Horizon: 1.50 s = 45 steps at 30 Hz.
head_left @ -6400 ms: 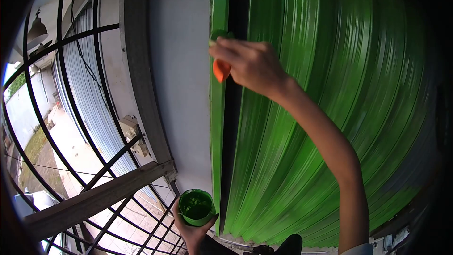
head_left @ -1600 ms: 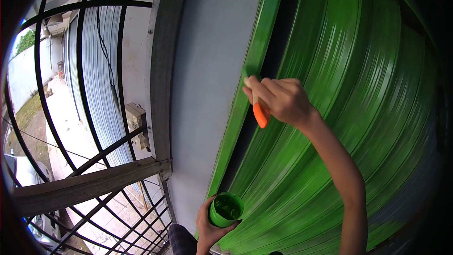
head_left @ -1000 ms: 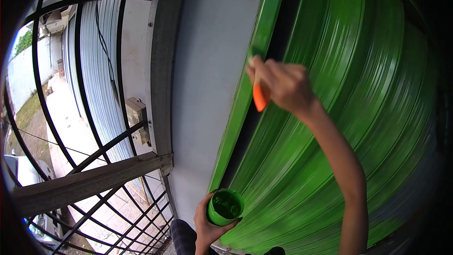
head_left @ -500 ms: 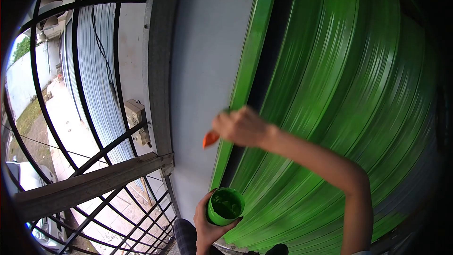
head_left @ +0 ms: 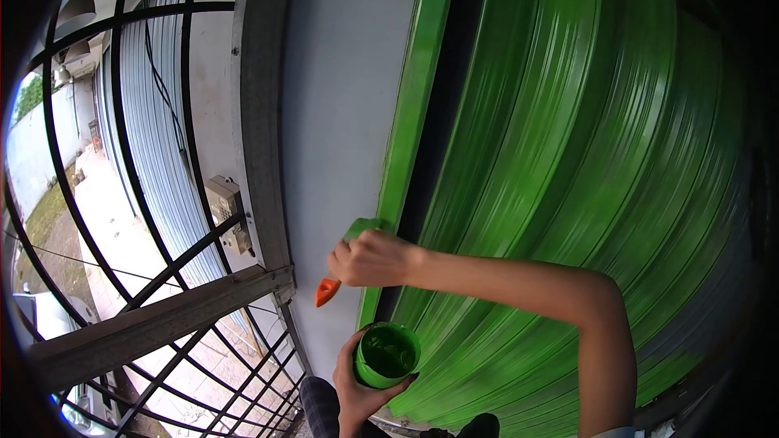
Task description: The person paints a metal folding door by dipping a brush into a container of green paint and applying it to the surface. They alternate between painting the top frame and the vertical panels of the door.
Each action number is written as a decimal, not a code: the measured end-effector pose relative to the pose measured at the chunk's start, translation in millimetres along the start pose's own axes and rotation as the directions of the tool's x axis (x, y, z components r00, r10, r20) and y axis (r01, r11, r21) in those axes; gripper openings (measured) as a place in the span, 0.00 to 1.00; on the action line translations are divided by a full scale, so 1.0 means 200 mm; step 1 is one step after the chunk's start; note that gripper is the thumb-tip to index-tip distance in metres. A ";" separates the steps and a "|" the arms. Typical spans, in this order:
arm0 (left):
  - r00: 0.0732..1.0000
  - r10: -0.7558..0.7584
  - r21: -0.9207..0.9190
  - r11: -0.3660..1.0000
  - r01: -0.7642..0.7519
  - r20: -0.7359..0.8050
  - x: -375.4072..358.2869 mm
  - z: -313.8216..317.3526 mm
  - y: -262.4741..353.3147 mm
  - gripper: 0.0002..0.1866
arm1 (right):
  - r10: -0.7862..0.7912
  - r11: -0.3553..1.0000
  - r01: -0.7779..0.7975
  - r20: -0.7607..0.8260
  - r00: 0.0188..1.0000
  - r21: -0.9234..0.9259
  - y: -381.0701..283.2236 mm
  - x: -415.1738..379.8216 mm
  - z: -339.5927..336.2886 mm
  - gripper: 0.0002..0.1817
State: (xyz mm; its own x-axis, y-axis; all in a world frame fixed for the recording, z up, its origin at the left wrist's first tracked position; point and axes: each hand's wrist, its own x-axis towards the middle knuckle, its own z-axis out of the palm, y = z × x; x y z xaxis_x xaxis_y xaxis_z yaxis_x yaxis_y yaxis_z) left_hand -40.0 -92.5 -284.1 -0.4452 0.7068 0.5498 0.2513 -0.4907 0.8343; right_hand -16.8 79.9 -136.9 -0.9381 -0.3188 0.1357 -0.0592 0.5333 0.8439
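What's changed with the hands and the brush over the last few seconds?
The right hand has come down from high on the green door frame to just above the paint cup, bringing the paintbrush along. The brush's orange handle now points down and left, its green bristles up. The left hand still holds the cup low by the frame, much as before. The green shutter and window bars are unchanged.

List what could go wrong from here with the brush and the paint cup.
1. The paintbrush in the right hand has its loaded bristles up beside the grey wall; a slip could smear green on it.
2. The open paint cup sits in the left hand alone, above the person's leg; a tilt could spill.
3. The forearm crosses close to the glossy green shutter and might brush it.
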 end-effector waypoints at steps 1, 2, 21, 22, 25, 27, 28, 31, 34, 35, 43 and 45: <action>1.000 0.003 0.000 1.000 -0.003 -0.006 0.00 0.00 0.00 0.44 | 0.018 0.999 -0.019 -0.049 0.999 -0.035 0.03 0.03 -0.01 0.17; 1.000 0.006 0.000 1.000 -0.006 -0.008 -0.01 0.00 0.00 0.44 | 0.062 0.997 -0.064 -0.049 0.997 -0.035 0.09 0.05 -0.04 0.15; 1.000 -0.026 -0.020 0.999 0.027 0.010 -0.01 0.00 0.06 0.45 | 0.183 0.971 -0.188 0.047 0.982 0.145 0.01 0.05 -0.05 0.08; 1.000 -0.018 -0.021 1.000 0.018 0.005 -0.01 0.00 0.06 0.45 | 0.168 0.977 -0.173 0.052 0.984 0.124 0.03 0.05 -0.07 0.07; 1.000 -0.008 -0.034 0.999 0.008 0.001 -0.02 0.00 0.07 0.45 | 0.179 0.982 -0.181 0.043 0.983 0.050 0.23 0.05 -0.12 0.07; 1.000 -0.015 -0.055 0.998 0.016 0.012 -0.02 0.00 0.06 0.45 | 0.236 0.972 -0.236 -0.023 0.972 -0.015 0.47 0.04 -0.22 0.08; 1.000 -0.012 -0.044 0.999 0.013 0.013 -0.01 0.00 0.07 0.45 | 0.280 0.954 -0.284 -0.051 0.959 -0.097 0.56 0.04 -0.32 0.13; 1.000 -0.015 -0.029 0.999 0.015 0.022 -0.01 0.01 0.08 0.45 | 0.285 0.920 -0.335 -0.238 0.929 -0.205 0.80 0.01 -0.47 0.14; 0.999 -0.014 -0.045 0.999 0.015 0.031 -0.02 0.04 0.06 0.45 | 0.126 0.900 -0.245 -0.322 0.938 -0.362 0.85 -0.03 -0.45 0.22; 0.999 -0.012 -0.045 0.999 0.014 0.033 -0.03 0.05 0.06 0.45 | 0.075 0.891 -0.166 -0.223 0.972 -0.422 0.75 -0.05 -0.40 0.23; 0.995 0.026 -0.033 0.999 -0.023 0.101 -0.03 0.08 0.07 0.47 | -0.008 0.975 0.093 -0.386 0.923 0.202 0.49 -0.11 -0.20 0.24; 0.994 0.007 -0.037 0.999 -0.003 0.107 -0.03 0.08 0.10 0.47 | 0.061 0.998 -0.057 -0.135 0.989 0.038 0.72 -0.11 -0.30 0.25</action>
State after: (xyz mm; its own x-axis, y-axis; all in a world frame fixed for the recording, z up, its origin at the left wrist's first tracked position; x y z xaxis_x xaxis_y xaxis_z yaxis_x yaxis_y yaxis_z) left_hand -19.1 -98.2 -270.6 -0.3487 0.7537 0.5570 0.2204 -0.5117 0.8304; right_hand 15.1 117.1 12.6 -0.8853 -0.3882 0.2559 -0.0191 0.5802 0.8143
